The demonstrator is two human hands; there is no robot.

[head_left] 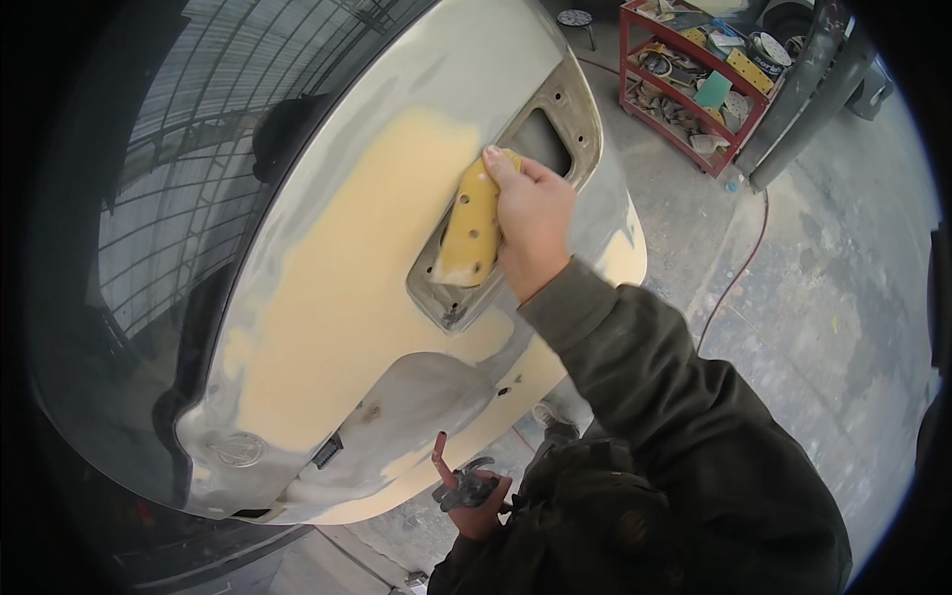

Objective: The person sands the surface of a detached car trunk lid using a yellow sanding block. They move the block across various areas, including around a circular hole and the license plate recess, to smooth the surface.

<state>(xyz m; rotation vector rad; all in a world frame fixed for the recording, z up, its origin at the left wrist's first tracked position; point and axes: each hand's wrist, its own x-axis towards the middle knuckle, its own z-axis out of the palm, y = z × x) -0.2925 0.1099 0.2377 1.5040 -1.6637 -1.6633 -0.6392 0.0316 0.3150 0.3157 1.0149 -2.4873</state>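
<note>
My right hand grips a yellow perforated sanding strip with the thumb at its top end, over the recessed opening in a car body panel. The panel has cream filler patches and bare grey areas, with a smaller dark slot lower down. At the panel's bottom edge, my left hand holds a small dark tool with an upright red tube; its exact kind is unclear.
Dark glass borders the panel on the left. A red cart with sanding discs and cans is at upper right, beside dark upright cylinders. A small stool stands behind. A thin hose crosses the concrete floor.
</note>
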